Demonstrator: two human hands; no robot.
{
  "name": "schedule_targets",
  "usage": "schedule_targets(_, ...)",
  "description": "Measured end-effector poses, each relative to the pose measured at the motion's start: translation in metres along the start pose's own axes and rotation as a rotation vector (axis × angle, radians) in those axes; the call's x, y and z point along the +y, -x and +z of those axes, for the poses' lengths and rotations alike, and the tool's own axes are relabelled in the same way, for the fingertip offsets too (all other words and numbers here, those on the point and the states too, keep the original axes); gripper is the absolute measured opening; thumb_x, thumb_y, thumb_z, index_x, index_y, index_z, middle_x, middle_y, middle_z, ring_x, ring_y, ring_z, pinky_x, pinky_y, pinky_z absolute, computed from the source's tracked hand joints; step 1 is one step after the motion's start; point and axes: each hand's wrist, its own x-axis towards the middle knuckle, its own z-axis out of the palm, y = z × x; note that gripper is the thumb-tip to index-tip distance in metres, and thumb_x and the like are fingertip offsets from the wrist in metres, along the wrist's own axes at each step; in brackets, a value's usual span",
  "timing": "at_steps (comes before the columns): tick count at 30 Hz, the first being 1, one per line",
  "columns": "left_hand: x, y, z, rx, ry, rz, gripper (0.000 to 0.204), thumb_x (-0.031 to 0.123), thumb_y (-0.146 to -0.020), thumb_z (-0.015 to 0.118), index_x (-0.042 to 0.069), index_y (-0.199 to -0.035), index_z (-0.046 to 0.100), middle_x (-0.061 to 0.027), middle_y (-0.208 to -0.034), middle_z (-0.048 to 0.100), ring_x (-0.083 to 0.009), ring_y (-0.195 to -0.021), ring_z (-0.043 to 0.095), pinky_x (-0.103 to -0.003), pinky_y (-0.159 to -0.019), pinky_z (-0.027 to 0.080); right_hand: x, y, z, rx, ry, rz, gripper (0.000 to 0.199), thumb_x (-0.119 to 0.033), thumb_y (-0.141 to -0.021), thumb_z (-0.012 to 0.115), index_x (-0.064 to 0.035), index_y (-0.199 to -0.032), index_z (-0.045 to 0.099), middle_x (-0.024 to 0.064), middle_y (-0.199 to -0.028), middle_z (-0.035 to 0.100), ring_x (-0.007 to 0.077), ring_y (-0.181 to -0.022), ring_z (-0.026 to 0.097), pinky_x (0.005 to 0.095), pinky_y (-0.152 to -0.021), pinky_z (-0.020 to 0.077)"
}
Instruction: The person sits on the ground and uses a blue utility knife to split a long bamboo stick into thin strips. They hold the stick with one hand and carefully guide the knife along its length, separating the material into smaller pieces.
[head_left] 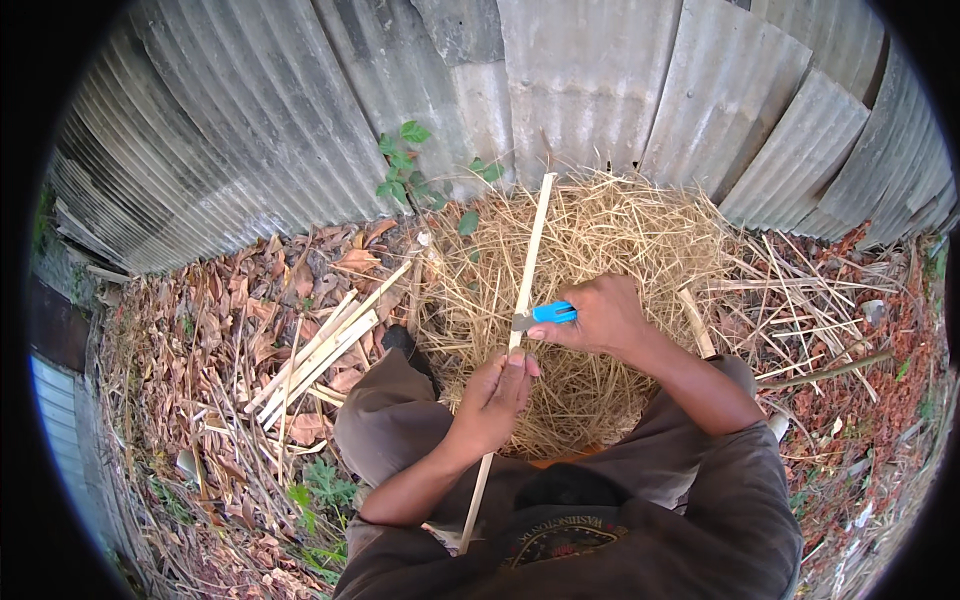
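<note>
A long, pale strip of split bamboo or wood (536, 238) runs upright through the middle, from near the fence down to my lap. My left hand (492, 400) is closed around it at mid-length, thumb on top. Just above, my right hand (598, 318) grips a blue-handled utility knife (555, 312). Its short blade lies across the strip and touches it, a little beyond my left fingertips. Whether the blade has cut in is too small to tell. Beneath both hands is a heap of thin, straw-like shavings (640, 235).
Several pale strips (320, 365) lie on dry brown leaves (190, 330) at the left. Thin sticks (820, 310) are scattered at the right, and a thicker stick (697, 322) stands near my right knee. A corrugated metal fence (580, 90) closes off the far side, with a green plant (400, 165) before it.
</note>
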Motion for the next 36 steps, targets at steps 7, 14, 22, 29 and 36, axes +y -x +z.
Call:
schedule_targets(7, -0.015, 0.011, 0.012, -0.084, -0.202, 0.038, 0.023, 0.021, -0.103, 0.037, 0.005, -0.092, 0.050, 0.0044, -0.065, 0.037, -0.0029, -0.058, 0.034, -0.023, -0.052, 0.030, 0.070, -0.026, -0.014, 0.002, 0.080, 0.357, 0.078, -0.080, -0.077, 0.045, -0.0084, -0.049, 0.058, 0.0045, -0.037, 0.045, 0.0189, -0.036, 0.051, 0.0330, -0.036, 0.0385)
schedule_targets(14, -0.013, 0.011, 0.009, 0.003, -0.366, 0.190, 0.019, 0.017, -0.101, 0.040, 0.004, -0.093, 0.050, 0.0010, -0.063, 0.041, -0.0057, -0.055, 0.039, -0.026, -0.051, 0.034, 0.028, -0.005, -0.008, -0.111, 0.030, 0.112, 0.077, -0.081, -0.074, 0.047, -0.0083, -0.052, 0.058, 0.0073, -0.040, 0.047, 0.0277, -0.039, 0.054, 0.0386, -0.041, 0.0426)
schedule_targets(22, -0.007, 0.009, 0.010, 0.018, -0.396, 0.143, 0.018, 0.017, -0.101, 0.040, 0.003, -0.093, 0.049, 0.0000, -0.061, 0.038, -0.0067, -0.053, 0.037, -0.027, -0.050, 0.033, 0.021, 0.002, -0.004, 0.036, 0.077, -0.014, 0.077, -0.085, -0.069, 0.050, -0.0108, -0.047, 0.056, 0.0039, -0.037, 0.044, 0.0212, -0.033, 0.048, 0.0336, -0.037, 0.0384)
schedule_targets(29, -0.009, -0.007, 0.012, 0.018, -0.220, 0.119, 0.018, 0.016, -0.101, 0.041, 0.004, -0.091, 0.048, 0.0018, -0.062, 0.038, -0.0059, -0.055, 0.036, -0.027, -0.050, 0.032, 0.044, -0.016, 0.006, 0.163, 0.148, -0.038, 0.077, -0.086, -0.066, 0.051, -0.0114, -0.047, 0.054, 0.0028, -0.037, 0.042, 0.0197, -0.033, 0.047, 0.0324, -0.037, 0.0369)
schedule_targets(36, -0.007, -0.001, 0.020, -0.093, -0.237, 0.106, 0.018, 0.017, -0.101, 0.040, 0.005, -0.091, 0.049, 0.0037, -0.065, 0.038, -0.0045, -0.057, 0.036, -0.024, -0.051, 0.032, 0.140, -0.043, -0.012, -0.026, 0.179, 0.728, 0.080, -0.083, -0.080, 0.031, -0.0114, -0.047, 0.047, -0.0013, -0.040, 0.039, 0.0145, -0.037, 0.041, 0.0350, -0.037, 0.0319)
